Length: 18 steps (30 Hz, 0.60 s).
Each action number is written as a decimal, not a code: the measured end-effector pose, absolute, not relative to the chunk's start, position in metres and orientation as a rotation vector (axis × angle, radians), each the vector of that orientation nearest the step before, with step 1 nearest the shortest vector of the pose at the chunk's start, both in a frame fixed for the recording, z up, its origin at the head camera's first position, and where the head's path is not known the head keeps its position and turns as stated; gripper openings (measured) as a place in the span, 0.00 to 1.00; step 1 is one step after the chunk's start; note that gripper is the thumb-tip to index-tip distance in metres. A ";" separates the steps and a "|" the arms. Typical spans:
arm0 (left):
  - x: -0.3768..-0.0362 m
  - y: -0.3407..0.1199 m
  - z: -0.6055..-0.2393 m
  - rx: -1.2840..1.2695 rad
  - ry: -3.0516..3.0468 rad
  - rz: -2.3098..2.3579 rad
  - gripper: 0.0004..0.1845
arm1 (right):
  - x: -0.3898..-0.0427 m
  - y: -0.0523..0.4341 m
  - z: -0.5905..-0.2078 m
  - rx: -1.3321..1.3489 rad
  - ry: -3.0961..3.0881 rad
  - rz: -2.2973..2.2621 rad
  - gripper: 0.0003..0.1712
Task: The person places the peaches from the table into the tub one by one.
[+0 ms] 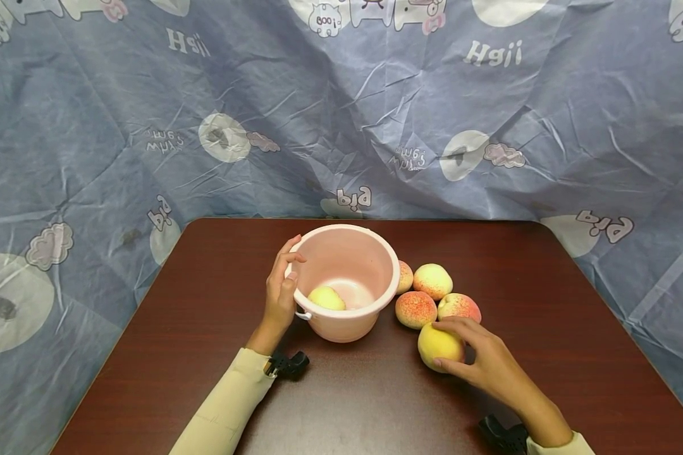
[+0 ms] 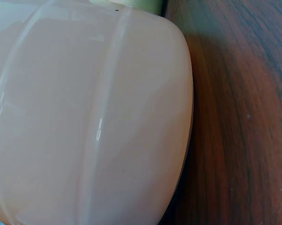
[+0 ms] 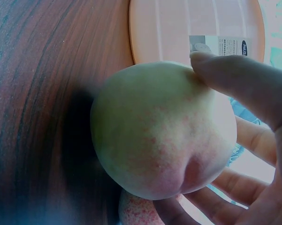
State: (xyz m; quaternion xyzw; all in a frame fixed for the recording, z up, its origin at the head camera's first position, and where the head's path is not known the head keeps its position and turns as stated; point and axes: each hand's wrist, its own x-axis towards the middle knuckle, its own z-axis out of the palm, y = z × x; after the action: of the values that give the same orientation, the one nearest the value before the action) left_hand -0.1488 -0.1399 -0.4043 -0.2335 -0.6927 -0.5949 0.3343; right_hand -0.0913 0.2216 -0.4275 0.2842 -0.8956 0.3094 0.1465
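Observation:
A pink plastic bucket stands on the dark wooden table with one yellow peach inside. My left hand grips its left rim, thumb over the edge; in the left wrist view only the bucket wall fills the frame. My right hand curls round a yellow peach lying on the table in front of the bucket's right side. The right wrist view shows that peach close up, with fingers wrapped on it and the bucket behind.
Three more peaches lie clustered right of the bucket, with a fourth partly hidden behind its rim. A blue patterned cloth hangs behind and around the table. Black wrist straps sit on both forearms.

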 end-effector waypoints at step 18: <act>-0.154 -0.142 -0.411 -0.621 -1.795 -1.558 0.19 | -0.093 0.222 -0.429 0.805 -2.584 0.857 0.34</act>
State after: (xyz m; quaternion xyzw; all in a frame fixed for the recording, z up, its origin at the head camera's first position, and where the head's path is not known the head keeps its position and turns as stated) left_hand -0.1538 -0.1415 -0.4115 -0.2381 -0.6883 -0.5973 0.3357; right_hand -0.0929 0.2217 -0.4289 0.2804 -0.8998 0.2984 0.1506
